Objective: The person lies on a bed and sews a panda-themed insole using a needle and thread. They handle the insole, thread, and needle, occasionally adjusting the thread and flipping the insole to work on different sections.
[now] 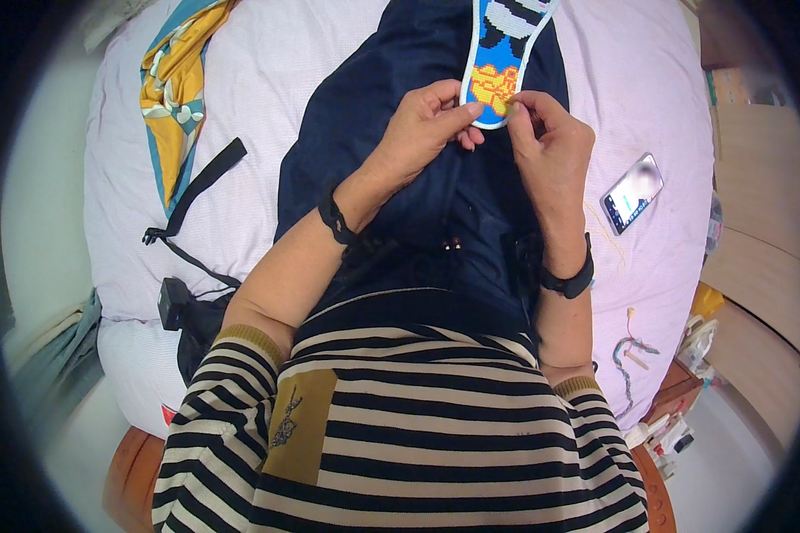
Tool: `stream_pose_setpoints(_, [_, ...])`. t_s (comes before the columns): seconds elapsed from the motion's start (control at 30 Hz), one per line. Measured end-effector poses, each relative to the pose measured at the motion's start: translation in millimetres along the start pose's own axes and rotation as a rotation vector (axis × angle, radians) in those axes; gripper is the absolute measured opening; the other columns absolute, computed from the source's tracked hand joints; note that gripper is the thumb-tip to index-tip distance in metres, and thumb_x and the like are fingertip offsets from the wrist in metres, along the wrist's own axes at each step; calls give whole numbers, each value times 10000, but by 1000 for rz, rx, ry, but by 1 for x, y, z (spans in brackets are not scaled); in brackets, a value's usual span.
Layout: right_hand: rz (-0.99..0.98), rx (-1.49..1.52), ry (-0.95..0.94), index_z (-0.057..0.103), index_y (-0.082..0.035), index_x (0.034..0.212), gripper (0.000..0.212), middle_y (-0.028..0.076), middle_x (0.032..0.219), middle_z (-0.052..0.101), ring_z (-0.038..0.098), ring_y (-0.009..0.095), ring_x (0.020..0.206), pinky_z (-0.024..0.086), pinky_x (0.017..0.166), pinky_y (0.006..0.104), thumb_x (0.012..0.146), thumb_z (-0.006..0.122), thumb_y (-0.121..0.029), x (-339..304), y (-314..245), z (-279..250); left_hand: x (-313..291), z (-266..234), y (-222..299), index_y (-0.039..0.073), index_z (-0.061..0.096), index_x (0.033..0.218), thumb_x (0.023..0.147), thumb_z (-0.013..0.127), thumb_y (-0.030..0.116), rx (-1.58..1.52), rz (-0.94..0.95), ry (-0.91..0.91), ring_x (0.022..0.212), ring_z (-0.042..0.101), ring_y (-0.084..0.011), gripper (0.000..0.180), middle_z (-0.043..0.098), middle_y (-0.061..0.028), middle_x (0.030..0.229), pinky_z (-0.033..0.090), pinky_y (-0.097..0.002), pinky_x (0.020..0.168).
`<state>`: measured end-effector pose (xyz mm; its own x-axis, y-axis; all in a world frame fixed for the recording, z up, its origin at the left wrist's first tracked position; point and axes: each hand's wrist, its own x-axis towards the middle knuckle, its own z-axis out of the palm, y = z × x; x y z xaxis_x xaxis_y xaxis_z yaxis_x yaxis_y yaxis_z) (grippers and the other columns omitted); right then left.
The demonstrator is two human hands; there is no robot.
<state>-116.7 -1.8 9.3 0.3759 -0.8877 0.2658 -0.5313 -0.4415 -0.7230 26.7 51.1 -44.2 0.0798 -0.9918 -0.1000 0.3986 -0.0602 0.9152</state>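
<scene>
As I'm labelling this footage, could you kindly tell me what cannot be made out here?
In the head view:
Insole: far end, cut off by the top edge.
Left hand: index fingertip, hidden behind the insole.
Right hand: any thin thing it pinches, too small.
Phone: screen details, blurred and small.

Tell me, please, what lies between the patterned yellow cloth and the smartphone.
The head view shows lilac bedspread, a black strap, then navy-clothed legs with the left hand and right hand above them, then more bedspread.
</scene>
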Motion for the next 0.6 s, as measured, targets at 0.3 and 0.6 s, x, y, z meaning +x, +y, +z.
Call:
stream_pose_setpoints(0.3, [-51,-21,7,648,6,878,136,87,648,626,563,107,550,434,535,232,813,611,-108,0,1,1,0,0,-2,-20,573,1080,902,560,150,64,43,-17,708,607,-80,246,636,-56,886,482,-184,648])
stream_pose_setpoints(0.6, [44,-60,-9,631,-9,873,118,69,653,614,550,102,556,420,522,235,826,595,-111,2,1,-11,1,-1,-3,-21,579,1068,899,562,140,48,11,4,706,607,-77,233,640,-60,895,483,-184,641])
